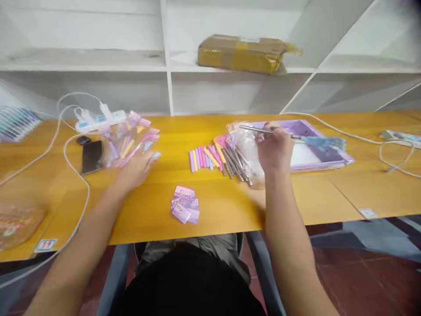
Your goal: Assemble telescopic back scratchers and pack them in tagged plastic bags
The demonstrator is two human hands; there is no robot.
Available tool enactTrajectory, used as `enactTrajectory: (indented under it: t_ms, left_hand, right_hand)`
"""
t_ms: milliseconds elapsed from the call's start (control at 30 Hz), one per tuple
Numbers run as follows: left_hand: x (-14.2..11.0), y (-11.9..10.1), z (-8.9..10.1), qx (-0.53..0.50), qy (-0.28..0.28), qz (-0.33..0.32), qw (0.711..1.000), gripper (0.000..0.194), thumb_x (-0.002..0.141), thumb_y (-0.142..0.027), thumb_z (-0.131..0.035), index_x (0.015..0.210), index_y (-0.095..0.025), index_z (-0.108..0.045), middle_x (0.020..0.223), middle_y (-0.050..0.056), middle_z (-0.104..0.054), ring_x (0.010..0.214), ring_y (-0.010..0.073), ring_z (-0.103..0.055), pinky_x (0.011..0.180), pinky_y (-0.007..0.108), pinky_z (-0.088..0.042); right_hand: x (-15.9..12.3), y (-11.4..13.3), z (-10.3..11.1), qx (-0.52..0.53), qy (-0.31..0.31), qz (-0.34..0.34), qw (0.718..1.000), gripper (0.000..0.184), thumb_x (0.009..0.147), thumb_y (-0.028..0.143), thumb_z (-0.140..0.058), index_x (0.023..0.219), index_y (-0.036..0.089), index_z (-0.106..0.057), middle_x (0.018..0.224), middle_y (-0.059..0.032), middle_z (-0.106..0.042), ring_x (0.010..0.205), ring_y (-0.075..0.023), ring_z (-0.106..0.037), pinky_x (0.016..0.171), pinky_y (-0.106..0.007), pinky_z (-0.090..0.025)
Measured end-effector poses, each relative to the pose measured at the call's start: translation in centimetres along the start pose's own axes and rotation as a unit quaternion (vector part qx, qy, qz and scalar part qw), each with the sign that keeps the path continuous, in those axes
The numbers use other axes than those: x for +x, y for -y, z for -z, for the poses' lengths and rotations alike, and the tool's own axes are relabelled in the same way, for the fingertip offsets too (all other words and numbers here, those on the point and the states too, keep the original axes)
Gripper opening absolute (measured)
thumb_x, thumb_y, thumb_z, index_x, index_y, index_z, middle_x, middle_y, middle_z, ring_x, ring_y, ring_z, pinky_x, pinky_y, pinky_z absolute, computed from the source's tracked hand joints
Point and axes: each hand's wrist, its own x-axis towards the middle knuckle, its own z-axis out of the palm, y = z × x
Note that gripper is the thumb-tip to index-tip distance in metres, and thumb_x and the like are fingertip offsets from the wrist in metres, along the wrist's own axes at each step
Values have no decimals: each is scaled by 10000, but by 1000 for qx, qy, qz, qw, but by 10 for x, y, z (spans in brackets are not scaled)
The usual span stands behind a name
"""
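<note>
My right hand point(274, 149) is closed on a thin silver pen-like stick point(259, 129), held level above a clear plastic bag point(245, 145) and a purple-and-white sheet point(312, 151). My left hand point(138, 169) lies flat with fingers stretched out on the yellow table point(230, 206), its fingertips at a pile of clear packets with pink and yellow items point(131, 140). Between the hands lies a row of pastel sticks with pink and silver pieces point(217, 158). A small heap of pink-purple cards point(184, 210) sits near the front edge.
A white power strip point(98, 121) with cables and a dark phone point(92, 156) lie at the left. A brown taped parcel point(243, 53) rests on the white shelf behind. More packets sit at the far left point(16, 123), and a cable loops at the right point(394, 153).
</note>
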Motion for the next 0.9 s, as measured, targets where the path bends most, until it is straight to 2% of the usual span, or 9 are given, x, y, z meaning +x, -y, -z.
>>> enactTrajectory:
  t_ms: [100, 167, 267, 433, 567, 667, 767, 833, 900]
  left_hand:
    - [1, 2, -14, 6, 34, -6, 999, 441, 1126, -519, -288, 1038, -238, -615, 1021, 105, -741, 1020, 314, -699, 913, 426, -507]
    - [1, 1, -18, 9, 50, -6, 999, 462, 1126, -547, -275, 1059, -248, -621, 993, 90, -749, 1008, 311, -706, 893, 416, -503]
    - [-1, -4, -18, 12, 68, 1, 998, 500, 1124, -579, -245, 1056, -249, -613, 972, 82, -746, 959, 302, -711, 842, 399, -494]
    - [-3, -11, -15, 0, 88, 7, 996, 472, 1126, -580, -274, 1017, -246, -590, 932, 64, -728, 892, 278, -704, 767, 367, -462]
    - [-2, -10, -21, -32, 72, -16, 997, 462, 1128, -571, -289, 951, -241, -559, 888, 56, -686, 854, 267, -668, 761, 367, -436]
    - [-2, -12, -25, -69, 41, -45, 996, 441, 1124, -536, -335, 890, -236, -558, 857, 45, -629, 823, 242, -622, 755, 362, -421]
    - [-3, -18, -28, -126, 4, -54, 991, 426, 1098, -518, -433, 809, -226, -543, 851, 31, -581, 778, 205, -579, 730, 345, -409]
    - [-5, -24, -29, -179, 7, -40, 983, 434, 1074, -521, -496, 757, -223, -498, 775, 2, -544, 701, 175, -534, 684, 328, -386]
    - [-8, -30, -31, -244, 25, -34, 969, 418, 1051, -517, -545, 758, -221, -502, 708, -24, -531, 658, 157, -511, 654, 311, -374]
  right_hand:
    - [0, -7, 2, -104, 10, 20, 994, 417, 812, 429, -797, 758, 248, -425, 801, 24, -554, 661, -106, -531, 614, -261, -427]
    - [-3, -10, 5, -225, 28, 25, 974, 350, 854, 386, -785, 802, 255, -465, 763, 32, -562, 672, -126, -550, 647, -274, -454]
    - [-10, -13, 9, -430, 87, 3, 899, 236, 860, 283, -778, 951, 245, -564, 798, 7, -652, 711, -170, -610, 714, -315, -503]
    - [-19, -22, 8, -647, 193, -74, 734, 117, 906, 193, -701, 1018, 190, -665, 878, -101, -762, 819, -249, -695, 790, -351, -517]
    - [-18, -30, 6, -705, 210, -85, 672, 126, 930, 143, -619, 1000, 150, -724, 932, -159, -784, 861, -271, -716, 786, -342, -510]
    - [-19, -30, 2, -705, 189, -34, 683, 167, 926, 139, -601, 1030, 138, -732, 1066, -196, -772, 896, -283, -712, 807, -364, -518]
    - [-31, -24, -16, -619, 178, 32, 764, 160, 988, 255, -598, 1077, 174, -704, 1113, -167, -750, 897, -271, -692, 821, -385, -527]
    - [-48, -21, -37, -512, 238, 36, 824, 180, 1039, 353, -582, 1066, 206, -681, 1025, -114, -750, 845, -241, -672, 802, -372, -528]
    - [-70, -21, -61, -405, 344, 21, 847, 215, 1058, 421, -588, 1050, 222, -669, 972, -75, -745, 807, -213, -652, 774, -347, -517]
